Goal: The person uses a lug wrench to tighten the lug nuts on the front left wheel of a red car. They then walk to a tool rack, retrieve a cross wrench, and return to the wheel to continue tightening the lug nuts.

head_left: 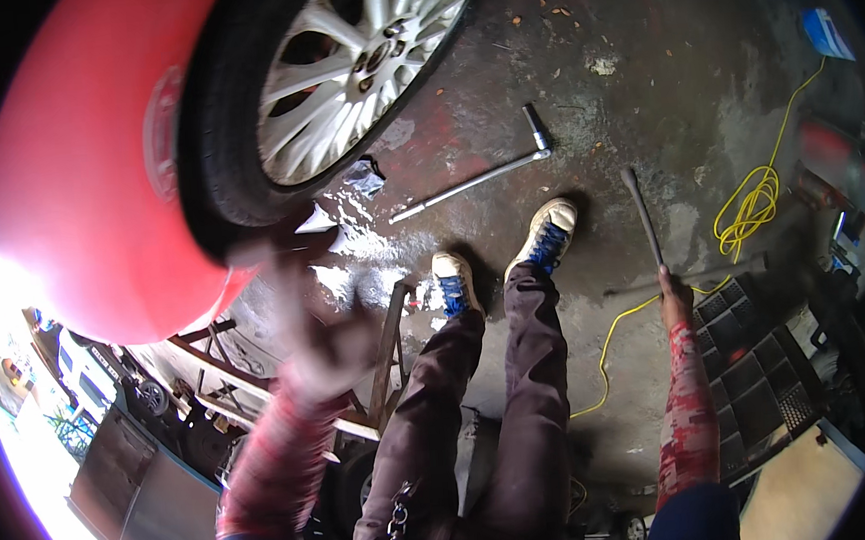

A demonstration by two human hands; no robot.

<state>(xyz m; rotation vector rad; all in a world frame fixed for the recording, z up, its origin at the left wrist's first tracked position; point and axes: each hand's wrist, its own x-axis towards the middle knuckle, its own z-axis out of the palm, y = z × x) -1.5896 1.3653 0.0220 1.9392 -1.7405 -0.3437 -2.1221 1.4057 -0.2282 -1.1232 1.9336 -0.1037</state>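
Note:
My right hand [675,298] is closed around a four-way lug wrench [644,217], out to the right of my legs. One dark bar points away from me and another, blurred, crosses it at the hand. My left hand [332,342] is raised near the red car body [95,173], below the tire, and motion smears its fingers. Ahead stands a car wheel [368,69] with a silver multi-spoke rim and several lug nuts at its hub. On the floor between wheel and shoes lies a long-handled breaker bar [477,183] with a socket on its end.
A yellow cord [749,210] lies coiled at the right and runs behind my right hand. Dark slotted plastic crates [756,378] stand beside my right forearm. A metal frame [389,358] is near my left leg. Crumpled plastic [364,177] lies by the tire.

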